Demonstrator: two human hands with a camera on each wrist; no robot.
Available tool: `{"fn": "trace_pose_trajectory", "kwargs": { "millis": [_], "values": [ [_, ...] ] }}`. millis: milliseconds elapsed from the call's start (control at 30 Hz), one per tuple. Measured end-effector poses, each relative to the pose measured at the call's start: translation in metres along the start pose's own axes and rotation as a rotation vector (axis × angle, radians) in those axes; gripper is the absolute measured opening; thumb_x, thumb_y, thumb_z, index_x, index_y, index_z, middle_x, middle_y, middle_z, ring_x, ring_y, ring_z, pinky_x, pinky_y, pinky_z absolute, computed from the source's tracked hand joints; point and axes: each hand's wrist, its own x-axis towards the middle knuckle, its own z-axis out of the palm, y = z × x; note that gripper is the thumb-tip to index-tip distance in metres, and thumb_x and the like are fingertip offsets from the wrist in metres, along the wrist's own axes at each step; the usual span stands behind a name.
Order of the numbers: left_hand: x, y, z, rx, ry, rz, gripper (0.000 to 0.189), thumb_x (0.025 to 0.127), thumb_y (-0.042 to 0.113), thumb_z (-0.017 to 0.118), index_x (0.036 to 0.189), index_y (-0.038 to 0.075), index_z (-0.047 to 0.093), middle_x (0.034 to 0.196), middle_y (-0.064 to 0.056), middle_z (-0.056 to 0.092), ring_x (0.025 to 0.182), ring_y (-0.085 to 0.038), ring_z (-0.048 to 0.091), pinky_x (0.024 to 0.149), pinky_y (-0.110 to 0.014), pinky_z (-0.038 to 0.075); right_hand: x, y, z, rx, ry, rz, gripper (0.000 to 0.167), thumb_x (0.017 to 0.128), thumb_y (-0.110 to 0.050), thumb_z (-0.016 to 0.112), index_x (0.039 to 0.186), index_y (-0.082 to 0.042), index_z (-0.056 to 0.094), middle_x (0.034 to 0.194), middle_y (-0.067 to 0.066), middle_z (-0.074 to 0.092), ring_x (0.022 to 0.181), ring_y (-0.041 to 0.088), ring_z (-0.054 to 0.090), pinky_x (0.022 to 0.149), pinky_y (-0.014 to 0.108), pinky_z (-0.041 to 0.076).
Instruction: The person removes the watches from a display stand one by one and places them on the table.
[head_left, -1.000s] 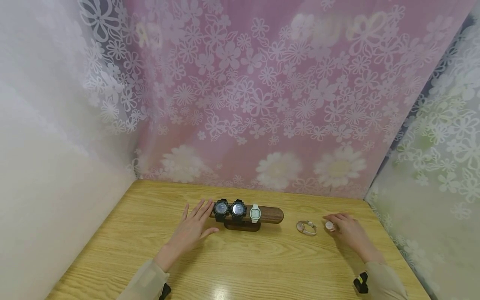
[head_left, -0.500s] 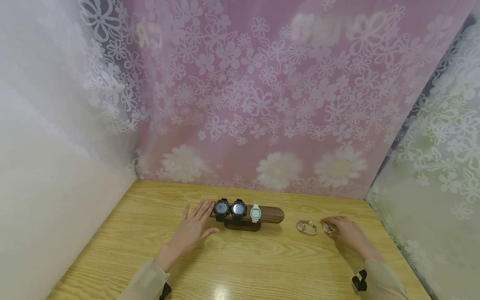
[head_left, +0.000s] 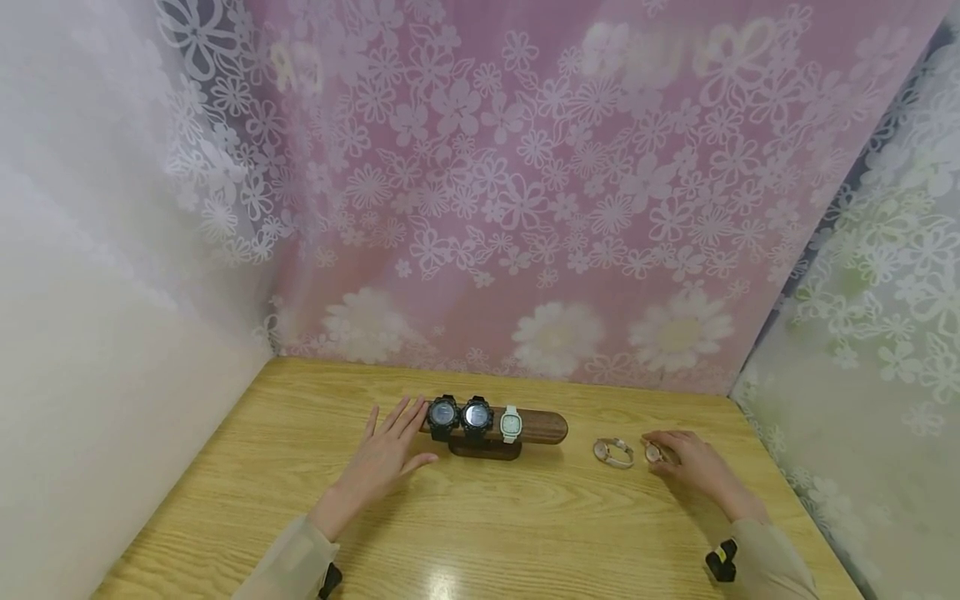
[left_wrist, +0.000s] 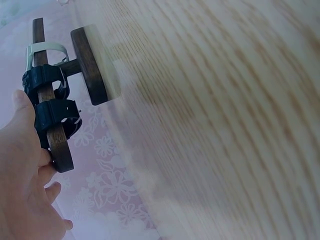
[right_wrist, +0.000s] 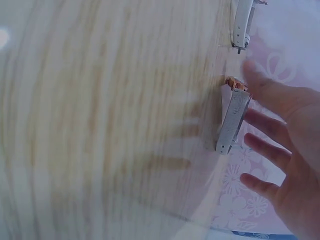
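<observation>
My left hand (head_left: pixel 378 465) rests its straight fingers on the left end of a dark wooden watch stand (head_left: pixel 545 427), thumb held apart. Two black wristwatches and a pale mint wristwatch (head_left: pixel 511 424) are strapped on the bar. To the right, my right hand (head_left: pixel 697 468) pinches a small wristwatch (head_left: pixel 653 452) with a rose-gold case between thumb and fingers. Its pale strap (right_wrist: pixel 233 121) shows in the right wrist view, where the other fingers spread loosely behind. A second rose-gold wristwatch (head_left: pixel 613 452) lies looped on the table, just left of that hand.
The wooden table (head_left: pixel 480 525) carries everything. A pink floral curtain (head_left: pixel 480 250) closes the back, with pale sheets at left (head_left: pixel 120 333) and right (head_left: pixel 892 333). The bar's right end carries no watch.
My right hand has shifted slightly left and turned the small wristwatch, whose face now points more to the left. The left hand and the stand have stayed put.
</observation>
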Motion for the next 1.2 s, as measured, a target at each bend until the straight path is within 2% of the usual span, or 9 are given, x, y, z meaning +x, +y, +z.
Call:
{"fn": "trace_pose_trajectory", "kwargs": {
  "millis": [167, 367, 567, 667, 1000, 1200],
  "values": [
    [0.0, 0.001, -0.001, -0.009, -0.002, -0.005, 0.084, 0.096, 0.054, 0.06, 0.159, 0.006, 0.032, 0.165, -0.009, 0.027, 0.154, -0.03, 0.022, 0.121, -0.065, 0.012, 0.004, 0.002, 0.001, 0.0, 0.082, -0.025, 0.035, 0.096, -0.012, 0.07, 0.129, -0.003, 0.067, 0.12, 0.019, 0.07, 0.107, 0.044, 0.064, 0.087, 0.063, 0.051],
    [0.0, 0.001, -0.002, -0.008, -0.012, -0.01, 0.084, 0.096, 0.055, 0.059, 0.159, 0.006, 0.031, 0.166, -0.007, 0.024, 0.154, -0.03, 0.022, 0.121, -0.065, 0.013, 0.006, -0.005, 0.001, -0.018, 0.189, -0.033, 0.036, 0.095, -0.012, 0.071, 0.131, -0.005, 0.066, 0.12, 0.02, 0.07, 0.105, 0.045, 0.064, 0.083, 0.062, 0.052],
    [0.001, 0.001, -0.002, -0.012, -0.013, -0.015, 0.084, 0.097, 0.055, 0.058, 0.159, 0.006, 0.032, 0.166, -0.008, 0.025, 0.154, -0.03, 0.02, 0.121, -0.065, 0.013, 0.012, -0.019, 0.003, -0.069, 0.342, -0.144, 0.045, 0.087, -0.006, 0.078, 0.13, -0.008, 0.067, 0.116, 0.017, 0.072, 0.1, 0.042, 0.066, 0.081, 0.06, 0.054],
    [0.001, 0.001, -0.002, -0.008, -0.014, -0.016, 0.084, 0.096, 0.055, 0.059, 0.159, 0.006, 0.032, 0.166, -0.008, 0.025, 0.154, -0.03, 0.021, 0.121, -0.065, 0.013, 0.018, -0.026, 0.003, -0.097, 0.39, -0.199, 0.05, 0.083, -0.004, 0.08, 0.13, -0.007, 0.066, 0.116, 0.016, 0.072, 0.102, 0.04, 0.066, 0.085, 0.06, 0.053],
    [0.0, 0.0, -0.001, 0.004, 0.003, -0.003, 0.084, 0.096, 0.055, 0.059, 0.158, 0.005, 0.034, 0.165, -0.009, 0.028, 0.152, -0.032, 0.026, 0.119, -0.067, 0.017, 0.04, -0.066, -0.005, -0.119, 0.409, -0.239, 0.061, 0.084, -0.014, 0.081, 0.14, -0.007, 0.059, 0.128, 0.017, 0.067, 0.11, 0.041, 0.064, 0.093, 0.061, 0.049],
    [0.0, 0.001, -0.001, 0.008, 0.004, 0.003, 0.083, 0.097, 0.056, 0.058, 0.158, 0.005, 0.034, 0.165, -0.011, 0.029, 0.152, -0.033, 0.026, 0.118, -0.068, 0.018, 0.053, -0.086, -0.004, -0.099, 0.414, -0.287, 0.06, 0.09, -0.024, 0.077, 0.144, -0.008, 0.055, 0.134, 0.016, 0.063, 0.115, 0.041, 0.062, 0.095, 0.063, 0.048]
  ]
}}
